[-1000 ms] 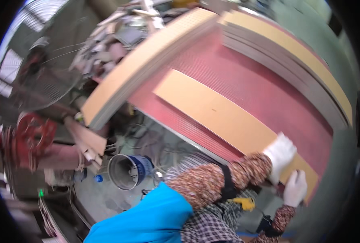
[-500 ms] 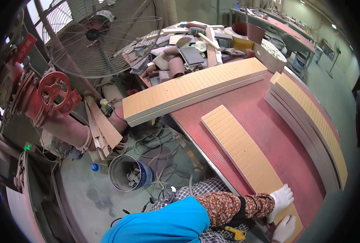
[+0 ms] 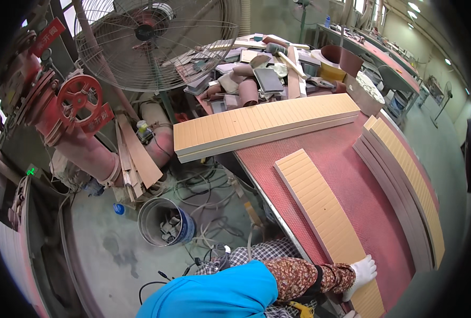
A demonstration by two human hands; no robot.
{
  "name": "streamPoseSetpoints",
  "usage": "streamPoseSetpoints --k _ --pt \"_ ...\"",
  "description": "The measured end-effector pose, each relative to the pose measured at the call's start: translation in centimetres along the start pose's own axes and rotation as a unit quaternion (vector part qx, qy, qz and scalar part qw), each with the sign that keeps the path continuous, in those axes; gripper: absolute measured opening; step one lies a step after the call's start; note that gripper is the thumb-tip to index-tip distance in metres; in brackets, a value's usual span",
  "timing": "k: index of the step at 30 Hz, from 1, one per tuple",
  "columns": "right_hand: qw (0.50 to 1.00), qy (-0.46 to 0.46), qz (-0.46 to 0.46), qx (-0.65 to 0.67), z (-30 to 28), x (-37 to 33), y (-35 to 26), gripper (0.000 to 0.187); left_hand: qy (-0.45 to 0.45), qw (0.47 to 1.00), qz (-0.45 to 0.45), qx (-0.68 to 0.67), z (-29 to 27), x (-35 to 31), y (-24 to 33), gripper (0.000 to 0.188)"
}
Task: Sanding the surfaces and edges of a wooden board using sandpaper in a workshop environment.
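Note:
A long wood-coloured board with fine cross lines lies slantwise on the red textured tabletop. My left hand, in a white glove, rests on the near part of this board, its fingers stretched out toward the right edge. The left arm wears a brown floral sleeve with a dark band. Only a sliver of my right hand shows at the bottom edge, beside the board's near end; its fingers are hidden. Below the left forearm is a yellow tool, partly covered.
Stacked boards lie across the table's far end and along its right side. Behind is a heap of sanding blocks and scraps. On the left are a large fan, a red valve wheel, a bucket and floor hoses.
My right hand has drawn back toward the bottom edge, mostly out of view. My left hand stays on the board. The whole scene has shifted slightly as the view moved.

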State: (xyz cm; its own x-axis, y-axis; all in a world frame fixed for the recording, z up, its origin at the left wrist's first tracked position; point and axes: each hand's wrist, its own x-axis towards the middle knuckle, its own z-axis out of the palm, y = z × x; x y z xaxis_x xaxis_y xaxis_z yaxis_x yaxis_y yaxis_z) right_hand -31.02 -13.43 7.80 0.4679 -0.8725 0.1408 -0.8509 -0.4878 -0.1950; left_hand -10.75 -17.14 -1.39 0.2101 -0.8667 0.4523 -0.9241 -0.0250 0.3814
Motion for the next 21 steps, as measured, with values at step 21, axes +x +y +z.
streamPoseSetpoints --k 21 --pt "0.967 0.177 -0.044 0.175 8.0 9.7 -3.1 0.042 -0.061 0.998 -0.002 -0.013 -2.6 -0.4 0.4 0.076"
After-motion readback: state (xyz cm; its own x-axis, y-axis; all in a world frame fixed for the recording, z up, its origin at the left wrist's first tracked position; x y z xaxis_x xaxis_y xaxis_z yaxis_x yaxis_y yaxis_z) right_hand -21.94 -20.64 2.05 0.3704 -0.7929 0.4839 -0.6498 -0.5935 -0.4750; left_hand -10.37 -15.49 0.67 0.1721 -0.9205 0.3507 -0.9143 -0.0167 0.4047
